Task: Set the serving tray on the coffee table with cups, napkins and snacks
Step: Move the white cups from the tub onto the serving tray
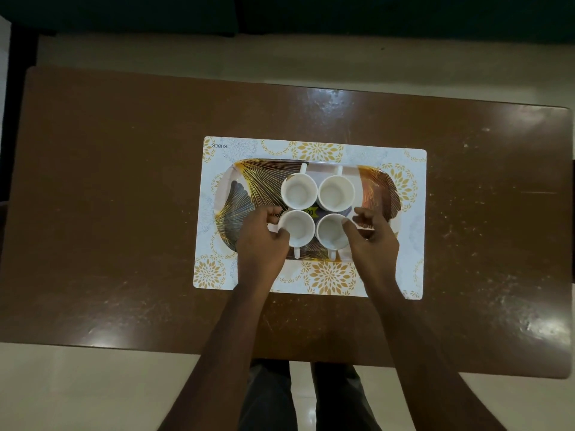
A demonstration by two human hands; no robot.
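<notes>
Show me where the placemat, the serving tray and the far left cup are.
placemat (317,149), head view, on its far patterned border.
serving tray (249,188), head view, on its bare left end.
far left cup (298,191), head view, on its inside bottom.

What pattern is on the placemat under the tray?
White rectangular placemat: golden floral medallions, best in the head view.

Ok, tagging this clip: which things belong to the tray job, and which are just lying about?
Job: serving tray, two far cups, near-left cup in left hand, near-right cup in right hand, coffee table.
Lying about: patterned placemat.
</notes>
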